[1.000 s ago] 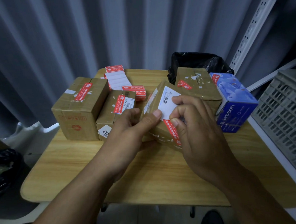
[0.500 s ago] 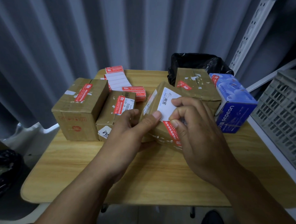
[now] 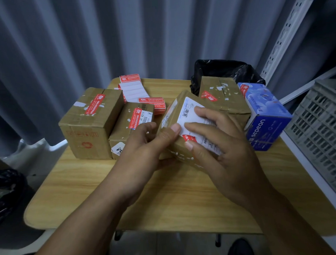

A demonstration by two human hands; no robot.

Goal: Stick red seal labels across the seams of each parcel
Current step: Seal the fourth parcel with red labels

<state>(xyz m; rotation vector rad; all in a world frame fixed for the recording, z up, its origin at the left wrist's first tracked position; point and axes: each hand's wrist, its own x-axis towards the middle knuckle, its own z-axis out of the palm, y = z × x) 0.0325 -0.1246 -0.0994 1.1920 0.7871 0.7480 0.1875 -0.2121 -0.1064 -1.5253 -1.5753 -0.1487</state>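
Here, the near part of the bench [image 3: 165, 196] is bare wood, so there is good room to move close to the person. A bit further in, the left hand [image 3: 145, 145] holds the parcel [image 3: 181, 98], thumb on the front and fingers curled round the side. The right hand [image 3: 219, 144] lies flat on it with straight fingers, pushing down by the red seal label [image 3: 189, 139], which is partly hidden. The parcel is tipped up over the middle of the bench. If the left hand lets go too soon, I think the parcel could roll, and the label could crease or miss the seam.

Past the hands it gets crowded. A small parcel [image 3: 128, 119] and a big parcel [image 3: 91, 126] sit close on the left, and a blue box [image 3: 266, 124] sits close on the right. A hard push could bump them. Furthest away, the label strip [image 3: 131, 90] lies by the back edge and could slide off.
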